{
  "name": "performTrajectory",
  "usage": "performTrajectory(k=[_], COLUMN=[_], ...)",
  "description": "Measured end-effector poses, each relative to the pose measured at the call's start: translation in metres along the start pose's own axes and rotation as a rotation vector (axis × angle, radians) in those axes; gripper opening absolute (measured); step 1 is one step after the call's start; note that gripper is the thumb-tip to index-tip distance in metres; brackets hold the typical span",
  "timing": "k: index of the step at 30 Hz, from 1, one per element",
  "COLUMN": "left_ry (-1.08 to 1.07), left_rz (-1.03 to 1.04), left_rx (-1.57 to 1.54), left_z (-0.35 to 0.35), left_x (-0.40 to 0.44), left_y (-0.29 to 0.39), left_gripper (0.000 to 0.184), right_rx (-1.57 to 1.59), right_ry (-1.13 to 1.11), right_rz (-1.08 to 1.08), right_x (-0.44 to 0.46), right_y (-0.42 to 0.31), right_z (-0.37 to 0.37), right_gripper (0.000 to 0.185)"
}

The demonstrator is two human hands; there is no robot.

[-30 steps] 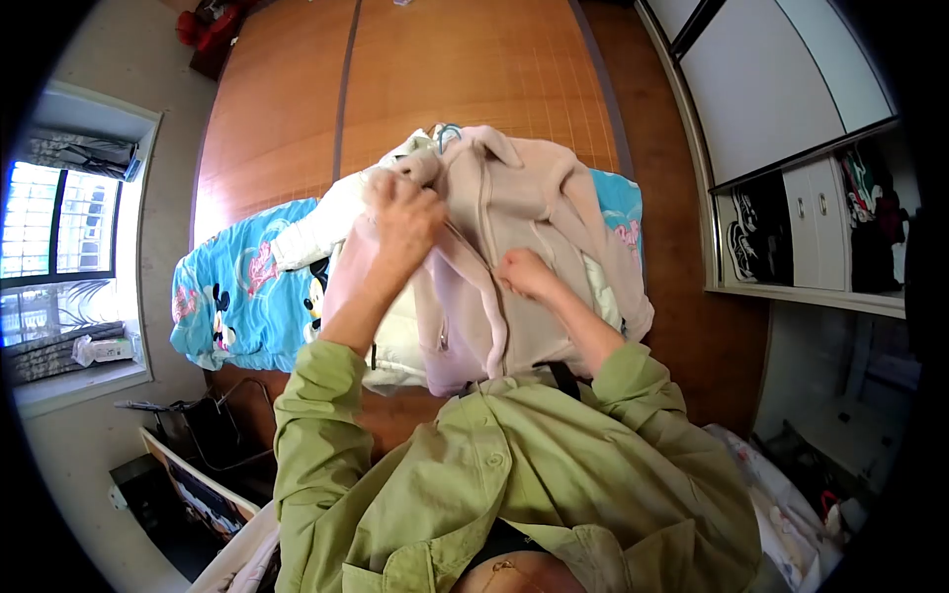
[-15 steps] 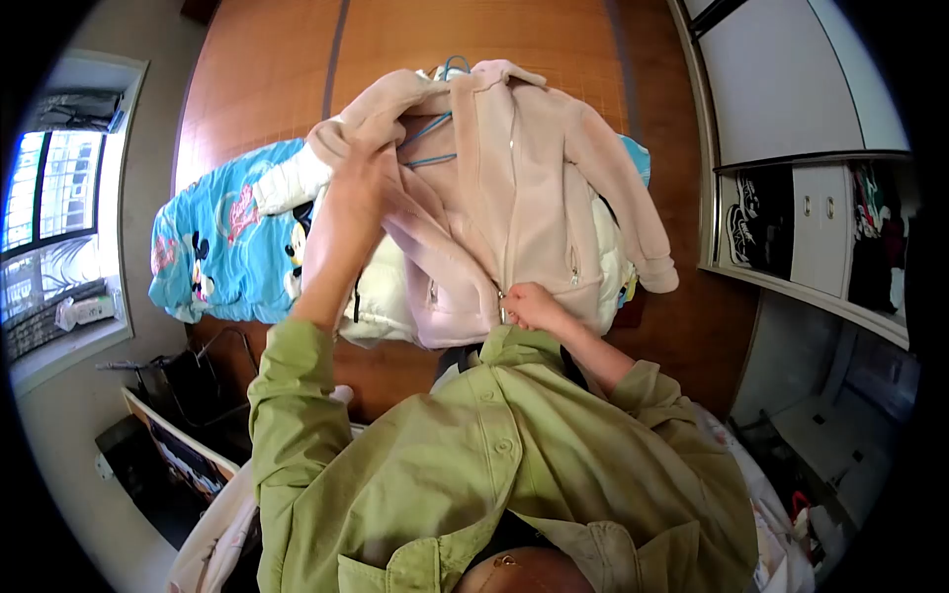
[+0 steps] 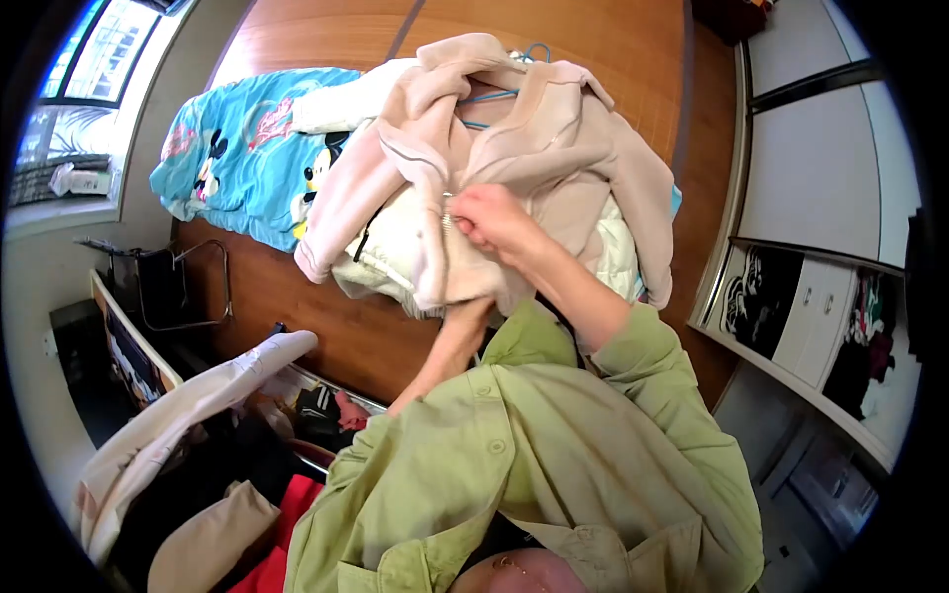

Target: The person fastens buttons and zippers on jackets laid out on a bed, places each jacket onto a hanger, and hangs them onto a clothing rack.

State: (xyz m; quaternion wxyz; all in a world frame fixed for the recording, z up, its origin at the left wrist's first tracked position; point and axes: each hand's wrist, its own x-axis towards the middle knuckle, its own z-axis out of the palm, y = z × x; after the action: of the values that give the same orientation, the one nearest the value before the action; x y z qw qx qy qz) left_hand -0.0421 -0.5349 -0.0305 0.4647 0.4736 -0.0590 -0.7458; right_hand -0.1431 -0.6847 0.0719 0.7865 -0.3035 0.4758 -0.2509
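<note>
A pale pink fleece jacket point(image 3: 633, 163) lies front up on a blue hanger point(image 3: 537, 50), its front panels bunched and partly folded over. My right hand point(image 3: 494, 217) is closed in a pinch on the jacket's zipper point(image 3: 448, 212) at mid-front; the pull is hidden by the fingers. Below it, my left hand point(image 3: 467, 314) reaches to the lower hem, where the fabric covers its fingers. Under the fleece lies a white puffer jacket point(image 3: 390, 247), showing at both sides and between the front panels.
A blue cartoon-print quilt point(image 3: 237, 128) lies beneath the clothes on a brown mat-covered surface point(image 3: 554, 20). At left stand a black metal-framed chair point(image 3: 163, 287) and a window point(image 3: 99, 59). Garments hang over a rail at lower left. An open-shelved wardrobe point(image 3: 811, 306) stands at right.
My right hand has moved up the jacket front from the bottom of the zipper. My left hand has come down from the collar side to the hem. The front panels are more bunched.
</note>
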Motion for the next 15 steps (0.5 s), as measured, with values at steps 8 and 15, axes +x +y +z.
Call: performTrajectory(k=[8,15], left_ry=[0.083,0.068], left_rz=[0.657,0.617], left_rx=[-0.197,-0.493], left_z=[-0.006,-0.027], left_x=[-0.109,-0.137], left_y=[0.122,0.173], left_gripper=[0.071,0.067], right_rx=[-0.259,-0.314], right_ry=[-0.120,-0.384], right_rz=[-0.499,-0.439], right_x=[-0.024,-0.028], right_y=[-0.013,-0.009], right_z=[0.111,0.127], right_gripper=[0.022,0.025])
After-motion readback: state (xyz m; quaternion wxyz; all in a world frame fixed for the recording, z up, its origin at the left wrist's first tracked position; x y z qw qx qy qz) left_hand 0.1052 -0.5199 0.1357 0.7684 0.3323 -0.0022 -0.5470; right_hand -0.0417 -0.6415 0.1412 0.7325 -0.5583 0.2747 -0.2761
